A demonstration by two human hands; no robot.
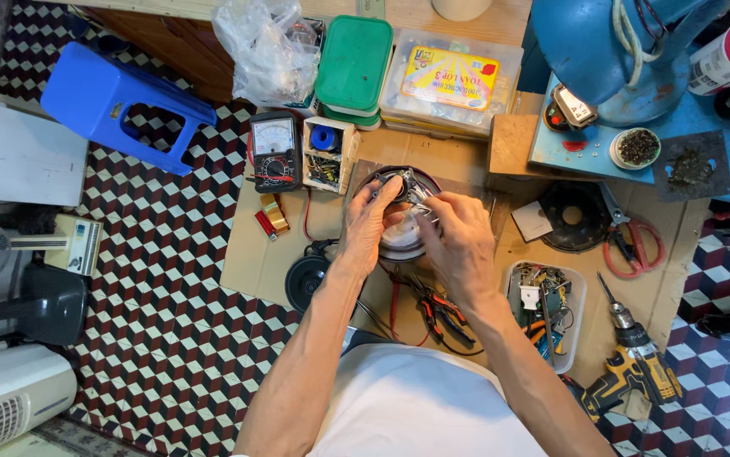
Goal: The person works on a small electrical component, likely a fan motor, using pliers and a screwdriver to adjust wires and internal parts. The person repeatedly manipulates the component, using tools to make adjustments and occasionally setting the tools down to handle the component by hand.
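Both hands, left and right, grip a round motor, pliers just below, multimeter nearby.

bright, even overhead light, soft short shadows under the hands. mild glare on the plastic bag. sharp focus at centre, slight wide-angle stretch toward the edges

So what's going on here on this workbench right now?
A person sits at a low wooden board on the tiled floor, both hands on a round motor-like part. The left hand grips its left edge and the right hand covers its right side, fingers on top. Pliers lie just below the part, an analog multimeter sits to the upper left, red-handled scissors to the right, and a yellow cordless drill at lower right.
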